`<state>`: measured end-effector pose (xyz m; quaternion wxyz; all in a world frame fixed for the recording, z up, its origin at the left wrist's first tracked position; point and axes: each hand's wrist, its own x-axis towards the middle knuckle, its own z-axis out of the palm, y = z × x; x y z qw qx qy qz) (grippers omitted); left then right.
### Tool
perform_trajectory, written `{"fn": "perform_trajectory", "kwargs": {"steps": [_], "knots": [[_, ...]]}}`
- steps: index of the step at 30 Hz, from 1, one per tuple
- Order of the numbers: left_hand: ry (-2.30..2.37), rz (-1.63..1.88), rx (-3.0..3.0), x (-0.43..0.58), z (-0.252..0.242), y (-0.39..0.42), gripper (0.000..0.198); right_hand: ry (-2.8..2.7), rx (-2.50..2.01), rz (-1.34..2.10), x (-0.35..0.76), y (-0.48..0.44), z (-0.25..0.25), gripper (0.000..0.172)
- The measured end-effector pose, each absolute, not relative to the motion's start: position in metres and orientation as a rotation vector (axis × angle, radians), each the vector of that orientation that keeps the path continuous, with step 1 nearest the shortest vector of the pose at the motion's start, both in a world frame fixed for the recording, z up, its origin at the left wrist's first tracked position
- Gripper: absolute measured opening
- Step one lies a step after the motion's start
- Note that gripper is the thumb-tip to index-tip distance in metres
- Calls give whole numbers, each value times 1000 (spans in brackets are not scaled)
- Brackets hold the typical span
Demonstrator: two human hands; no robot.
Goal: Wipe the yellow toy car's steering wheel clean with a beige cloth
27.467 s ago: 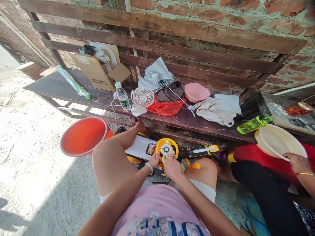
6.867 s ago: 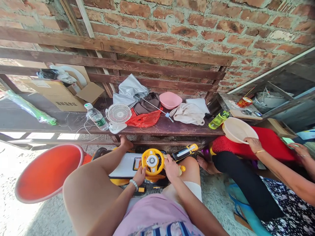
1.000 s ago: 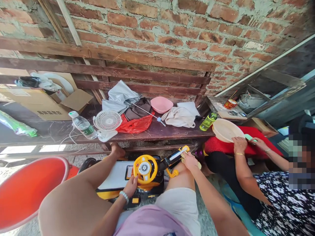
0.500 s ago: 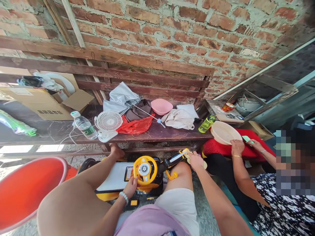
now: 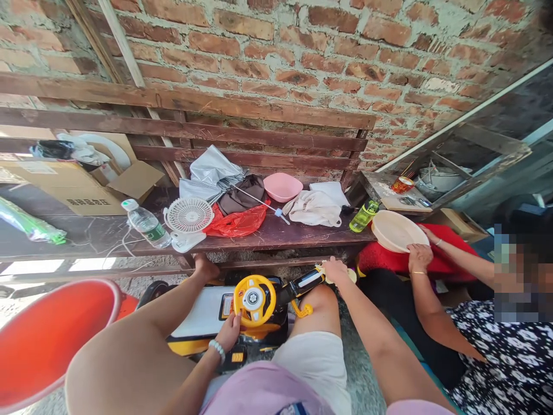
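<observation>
bucket (image 5: 47, 334): round orange plastic, smooth, sitting on the concrete at far left, mouth tipping toward the camera.
box (image 5: 73, 184): brown cardboard, flaps standing open, on the left end of the bench.
bottle (image 5: 147, 223): clear plastic, lying tilted on the bench, white cap pointing up-left.
fan (image 5: 188, 217): small, white, round ribbed grille facing the camera, standing on the bench edge.
bench (image 5: 298, 229): dark worn wood planks, running left-right along the brick wall.
toy car (image 5: 242, 314): glossy yellow, black and white hard plastic, lying on the ground between the person's knees, just below the bench; long axis running left-right, rising slightly to the right.
left hand (image 5: 228, 329): fingers curling onto the lower left rim of the wheel, bead bracelet showing at the wrist.
wheel (image 5: 254, 298): yellow plastic ring with white round hub, face pointing up toward the camera.
handle (image 5: 305, 281): black-and-white bar with yellow tip, sticking out of the car, pointing up-right.
right hand (image 5: 336, 271): closing around a pale cloth (image 5: 349, 275) pressed against the handle's far end.
bowl (image 5: 283, 185): pink, smooth, round, on the bench near the wall.
green bottle (image 5: 363, 215): translucent, lying on the right end of the bench.
basin (image 5: 396, 230): cream plastic, shallow, round; another person's hand resting on its rim.
</observation>
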<state>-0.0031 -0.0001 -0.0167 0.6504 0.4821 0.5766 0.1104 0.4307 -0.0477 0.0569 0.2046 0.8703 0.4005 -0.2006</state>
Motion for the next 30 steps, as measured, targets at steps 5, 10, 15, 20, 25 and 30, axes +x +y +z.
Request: {"fn": "perform_trajectory", "kwargs": {"steps": [5,10,15,20,25,30], "knots": [[1338,230,1088,-1,-7,0,51,1134,2503,-557,438,-57,56,38],[1340,203,1093,-2,-9,1,43,1014,2765,-547,446,-79,52,53],[1331,205,1116,-3,-12,2,41,821,2912,-318,457,-90,58,67],[1333,198,1120,-2,-10,2,43,1140,2776,-286,439,-82,53,58],[1313,214,1149,-4,-16,2,47,1168,2681,-324,401,-70,43,43],[1305,225,1185,-5,-24,2,52,1234,2756,-368,383,-85,37,48]]}}
